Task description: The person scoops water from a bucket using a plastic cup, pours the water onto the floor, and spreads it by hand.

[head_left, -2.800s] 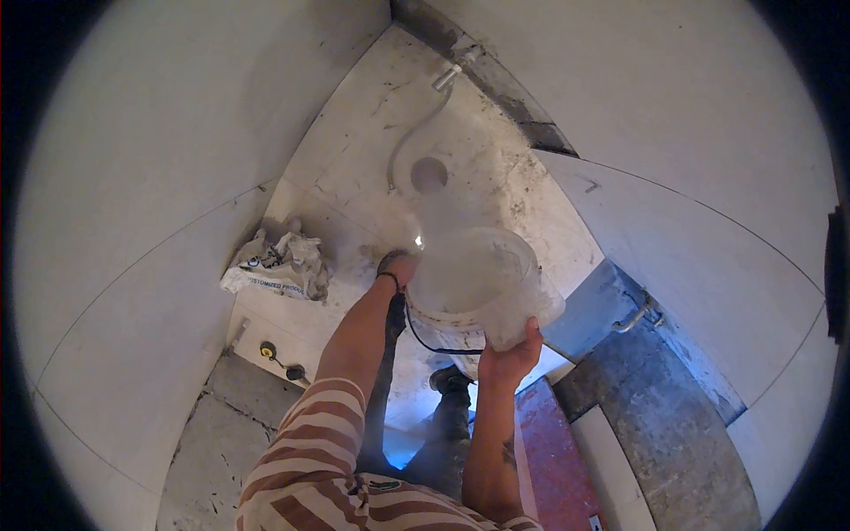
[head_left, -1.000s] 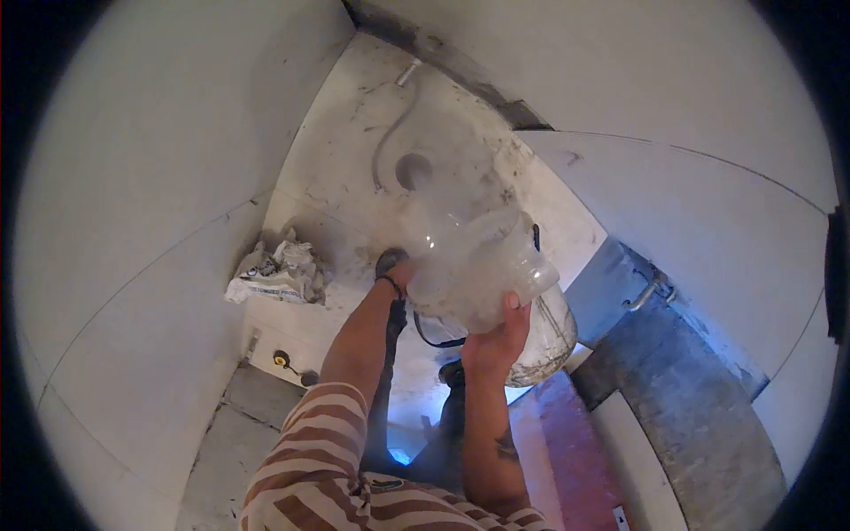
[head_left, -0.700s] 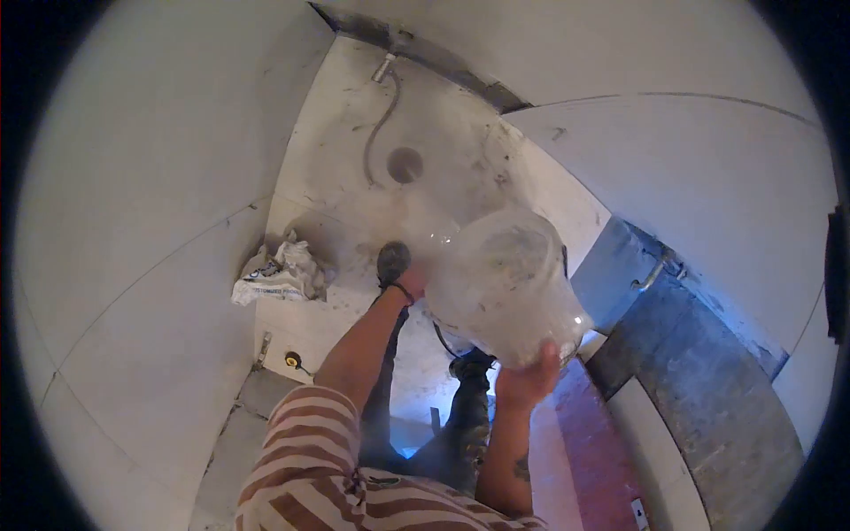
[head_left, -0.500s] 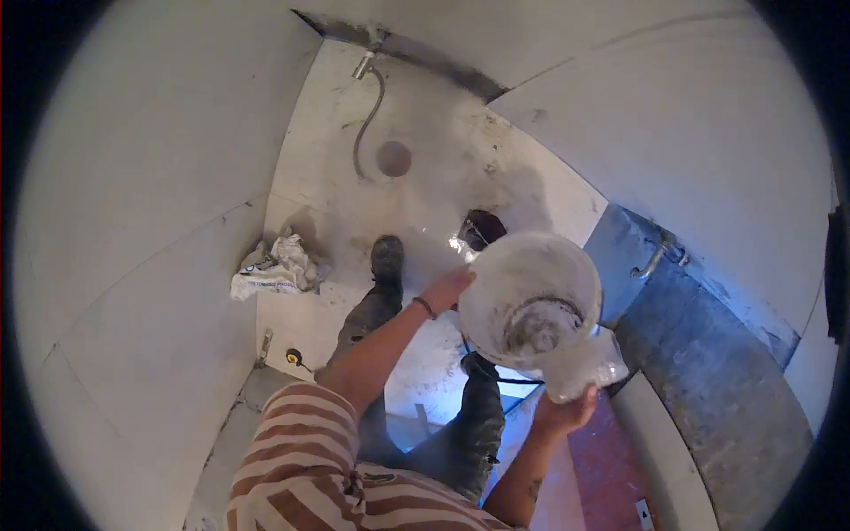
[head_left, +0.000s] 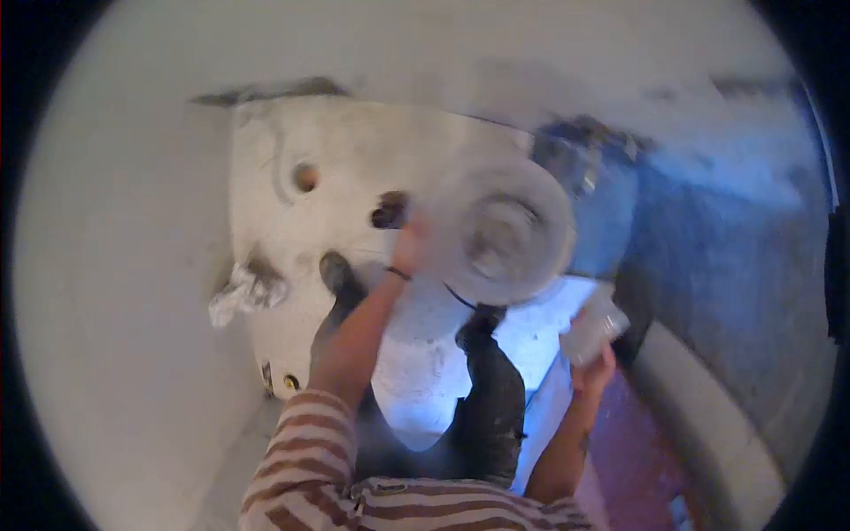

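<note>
A whitish bucket (head_left: 460,265), grey and dirty inside, is blurred by motion in front of my legs. My left hand (head_left: 411,243) grips its rim on the left side. Off to the bucket's lower right, my right hand (head_left: 595,370) is closed around a translucent whitish plastic container (head_left: 593,331). That container is apart from the bucket, and its exact kind is unclear through the blur. Beneath the bucket, part of the floor is hidden.
A dark hole (head_left: 388,211) and a round opening (head_left: 305,177) are in the pale floor. A crumpled white bag (head_left: 248,296) lies at the left, with a yellow-and-black round object (head_left: 291,382) below it. Walls surround the floor, and a grey ledge (head_left: 708,274) is on the right.
The view has turned and blurred. My right hand and the plastic container, earlier against the bucket's lower rim, are now separated from it. My left hand still grips the bucket.
</note>
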Motion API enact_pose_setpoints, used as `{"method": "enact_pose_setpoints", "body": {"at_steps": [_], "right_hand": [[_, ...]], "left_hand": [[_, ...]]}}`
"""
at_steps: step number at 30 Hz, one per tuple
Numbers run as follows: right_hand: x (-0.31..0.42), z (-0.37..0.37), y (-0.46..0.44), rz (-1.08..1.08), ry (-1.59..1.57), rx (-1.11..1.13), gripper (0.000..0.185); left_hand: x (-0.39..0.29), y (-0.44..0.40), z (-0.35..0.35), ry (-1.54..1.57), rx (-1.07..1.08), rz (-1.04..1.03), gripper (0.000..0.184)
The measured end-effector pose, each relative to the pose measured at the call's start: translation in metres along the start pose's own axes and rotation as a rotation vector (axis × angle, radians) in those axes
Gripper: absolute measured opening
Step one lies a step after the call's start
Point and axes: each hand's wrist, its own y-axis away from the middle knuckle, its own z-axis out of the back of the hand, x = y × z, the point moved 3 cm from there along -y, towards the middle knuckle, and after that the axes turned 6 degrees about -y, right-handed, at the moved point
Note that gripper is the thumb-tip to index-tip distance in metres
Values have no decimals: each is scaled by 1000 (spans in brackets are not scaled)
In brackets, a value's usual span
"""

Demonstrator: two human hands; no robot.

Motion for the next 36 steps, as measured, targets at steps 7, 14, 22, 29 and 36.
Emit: {"method": "enact_pose_setpoints", "body": {"at_steps": [7, 14, 22, 29, 36], "right_hand": [[-39, 184, -133, 79, 930, -215, 72], [-86, 227, -295, 368, 1808, -71, 72], [-141, 195, -440, 867, 2171, 332, 56], [-184, 270, -397, 878, 2238, 680, 52], [-156, 288, -324, 870, 1783, 504, 76]], "left_hand": [[-45, -58, 4, -189, -1, 170, 51], [17, -130, -1, -23, 20, -44, 57], [16, -204, -3, -152, 9, -181, 62], [31, -241, 3, -395, -94, -343, 61], [18, -231, -10, -276, -114, -335, 65]]}}
